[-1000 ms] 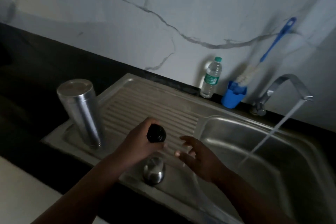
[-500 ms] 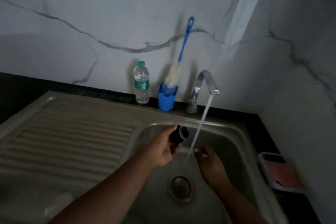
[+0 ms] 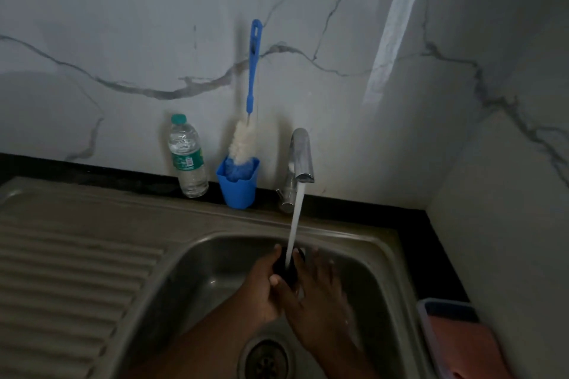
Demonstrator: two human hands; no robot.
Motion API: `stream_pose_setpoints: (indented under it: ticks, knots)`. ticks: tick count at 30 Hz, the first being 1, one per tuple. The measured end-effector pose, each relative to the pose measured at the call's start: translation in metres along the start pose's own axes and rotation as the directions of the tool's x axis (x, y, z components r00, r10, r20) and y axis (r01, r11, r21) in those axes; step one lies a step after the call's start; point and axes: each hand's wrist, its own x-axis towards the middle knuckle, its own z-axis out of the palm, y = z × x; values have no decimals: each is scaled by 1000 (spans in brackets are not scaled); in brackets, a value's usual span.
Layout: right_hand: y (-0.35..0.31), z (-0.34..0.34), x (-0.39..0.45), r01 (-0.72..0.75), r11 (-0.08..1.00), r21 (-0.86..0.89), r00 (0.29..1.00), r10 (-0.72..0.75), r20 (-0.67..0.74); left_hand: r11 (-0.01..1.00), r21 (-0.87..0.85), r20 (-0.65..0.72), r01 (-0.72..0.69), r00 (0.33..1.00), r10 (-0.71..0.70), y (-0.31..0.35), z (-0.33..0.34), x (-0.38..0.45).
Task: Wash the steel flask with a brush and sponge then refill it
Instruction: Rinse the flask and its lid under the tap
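1. Small black flask cap (image 3: 284,271) held under the running stream of tap water (image 3: 295,218), over the stainless steel sink basin (image 3: 197,271). Steel flask body itself not in view; location not determinable from this view.
2. Left hand (image 3: 261,289) curled round the cap, thumb and fingers gripping its side. Right hand (image 3: 311,289) laid against the cap's other side, fingers spread and fairly straight; touching rather than gripping, as far as the dim light allows.
3. Risk: loss of the cap. Wet skin on smooth wet plastic, single-handed grip only. Likely result a drop into the basin toward the round metal drain strainer (image 3: 268,360) directly below.
4. Risk: splashing. Stream striking the cap and both hands at full flow; spray likely onto the ribbed steel draining board (image 3: 77,280) and the pink sponge in its tray (image 3: 462,344) at the basin's right edge.
5. Risk: incomplete cleaning. Blue-handled bottle brush with white bristles (image 3: 249,120) standing unused in the blue plastic cup (image 3: 237,184) by the chrome tap (image 3: 300,157); sponge likewise untouched. Rinsing alone judged insufficient for the task.
6. Risk: knock-over. Clear plastic water bottle with green cap (image 3: 186,157) standing just beside the cup; careless reach for the brush liable to topple it.
7. Poor lighting noted; residue on the dark cap hard to detect.
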Motion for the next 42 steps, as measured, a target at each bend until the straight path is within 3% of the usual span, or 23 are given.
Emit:
stream_pose_setpoints:
  ticks: [7, 12, 16, 23, 25, 28, 34, 37, 39, 42]
  knots:
    - [3, 20, 6, -39, 998, 40, 995, 43, -94, 998, -46, -28, 41, 999, -42, 2, -4, 3]
    - [0, 25, 7, 51, 999, 5, 997, -50, -63, 996, -70, 4, 47, 999, -47, -2, -18, 6]
    - [13, 40, 9, 1, 1000, -12, 995, -2, -96, 993, -94, 15, 67, 998, -66, 6, -18, 1]
    - [6, 25, 9, 3, 992, 129, 996, 8, -85, 996, -45, 16, 74, 997, -74, -3, -18, 1]
    - [6, 22, 7, 24, 961, 274, 995, 4, -102, 998, -55, 30, 43, 999, -42, 0, -15, 0]
    - [7, 17, 3, -35, 841, 540, 991, 99, -90, 1000, -7, 25, 30, 999, -29, 0, -12, -2]
    - [10, 19, 9, -102, 615, 782, 967, 246, -67, 997, 17, 70, 76, 995, -77, -3, -14, -2]
    - [11, 20, 8, -180, 475, 862, 953, 302, 33, 998, 47, 97, 44, 994, -49, -3, -13, -3]
    - [11, 19, 10, -223, 354, 908, 949, 292, 120, 996, 85, 71, 10, 997, -16, -5, -17, 0]
    - [3, 16, 8, -222, 87, 971, 957, 210, 200, 993, 105, 125, -51, 991, 38, -4, -28, 4]
